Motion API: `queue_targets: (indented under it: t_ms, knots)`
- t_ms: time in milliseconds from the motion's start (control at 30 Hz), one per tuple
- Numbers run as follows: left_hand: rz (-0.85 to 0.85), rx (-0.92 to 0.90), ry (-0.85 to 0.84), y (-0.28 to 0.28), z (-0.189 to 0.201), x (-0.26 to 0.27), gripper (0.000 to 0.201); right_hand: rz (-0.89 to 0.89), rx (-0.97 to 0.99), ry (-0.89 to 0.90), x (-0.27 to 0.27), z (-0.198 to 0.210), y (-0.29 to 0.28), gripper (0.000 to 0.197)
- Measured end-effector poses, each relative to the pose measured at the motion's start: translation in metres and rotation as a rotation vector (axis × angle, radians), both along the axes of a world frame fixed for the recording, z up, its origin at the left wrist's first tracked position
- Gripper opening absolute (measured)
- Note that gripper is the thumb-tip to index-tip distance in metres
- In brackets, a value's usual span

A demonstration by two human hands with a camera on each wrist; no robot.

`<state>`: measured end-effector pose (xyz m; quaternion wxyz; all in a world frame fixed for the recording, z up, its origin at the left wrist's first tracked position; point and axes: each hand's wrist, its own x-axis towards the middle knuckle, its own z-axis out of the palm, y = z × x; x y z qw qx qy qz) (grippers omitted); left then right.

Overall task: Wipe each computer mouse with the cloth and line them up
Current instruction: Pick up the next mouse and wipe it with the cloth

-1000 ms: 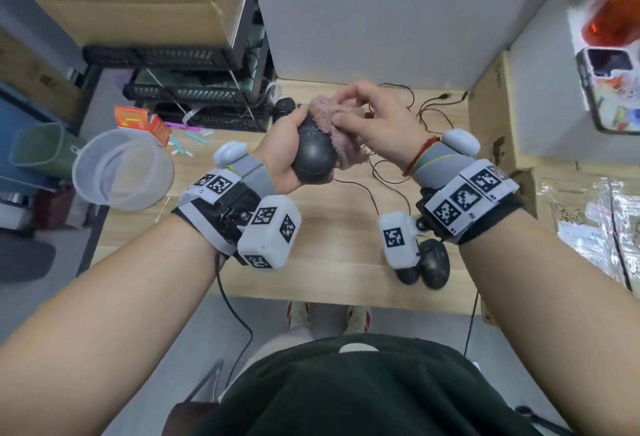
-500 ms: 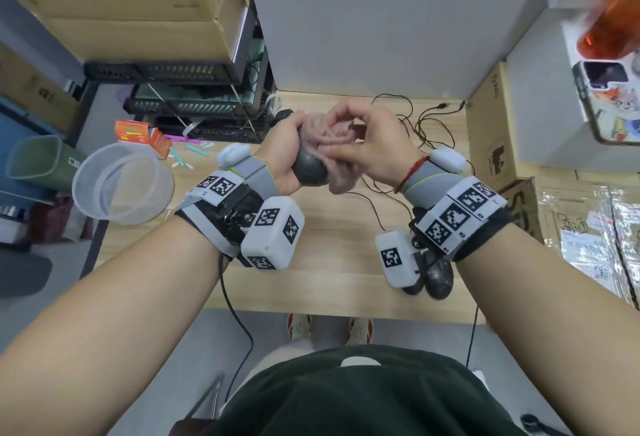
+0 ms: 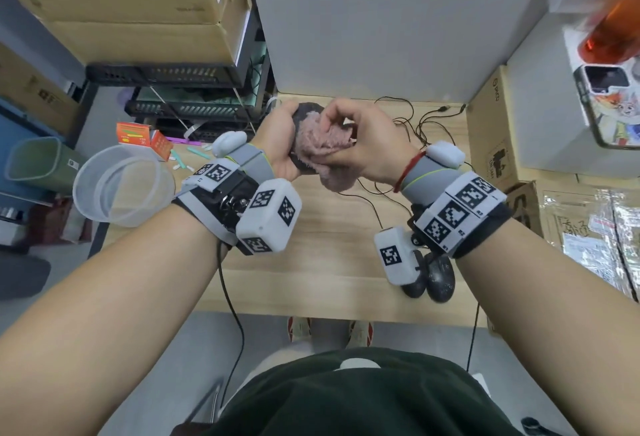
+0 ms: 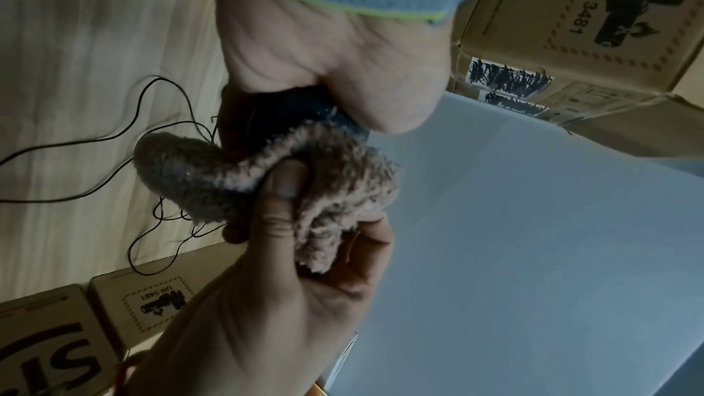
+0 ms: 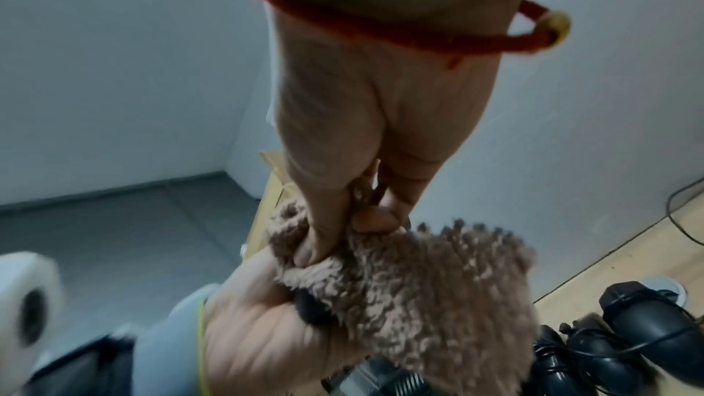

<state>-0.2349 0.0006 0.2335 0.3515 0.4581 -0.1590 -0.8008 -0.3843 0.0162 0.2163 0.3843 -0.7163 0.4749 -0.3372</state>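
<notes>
I see the wooden desk [image 3: 311,283] below both raised hands. My left hand [image 3: 278,144] wraps a black mouse [image 3: 306,110] held above the desk's far half. My right hand [image 3: 367,148] pinches the pink cloth [image 3: 325,155] against it. Two, perhaps more, black mice [image 3: 440,278] lie near the desk's front edge, partly hidden.

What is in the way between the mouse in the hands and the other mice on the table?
Nothing visible. The left hand holds the mouse up while the right hand rubs it with the cloth. The table between there and the other mice is bare except for thin cables.
</notes>
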Motion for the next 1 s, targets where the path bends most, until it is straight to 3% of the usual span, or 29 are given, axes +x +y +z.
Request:
queue_targets:
  t_ms: [167,367,467,567,733,867,1000]
  knots:
    - [-0.105,-0.037,-0.172,0.002,-0.004,0.000,0.048,-0.205,0.077,-0.265,-0.012,-0.012,-0.018,0.032]
    - [-0.145,-0.089,-0.241,0.002,0.000,0.001,0.045,-0.337,0.088,-0.317,-0.010,-0.016,-0.019,0.027]
    - [-0.115,-0.101,-0.216,0.000,0.000,0.003,0.053,-0.189,0.110,-0.343,-0.011,-0.014,-0.011,0.032]
    - [-0.077,-0.071,-0.163,-0.002,0.001,0.005,0.065,-0.067,0.108,-0.221,-0.009,-0.013,-0.007,0.039]
    - [-0.225,-0.180,-0.291,0.001,0.003,0.004,0.053,-0.277,0.158,-0.438,-0.018,-0.013,-0.022,0.032]
    - [-0.245,-0.212,-0.356,0.008,0.005,-0.002,0.053,-0.374,0.212,-0.445,-0.022,-0.014,-0.028,0.035]
    - [-0.175,-0.245,-0.347,0.005,0.007,-0.006,0.050,-0.314,0.224,-0.514,-0.018,-0.013,-0.020,0.032]
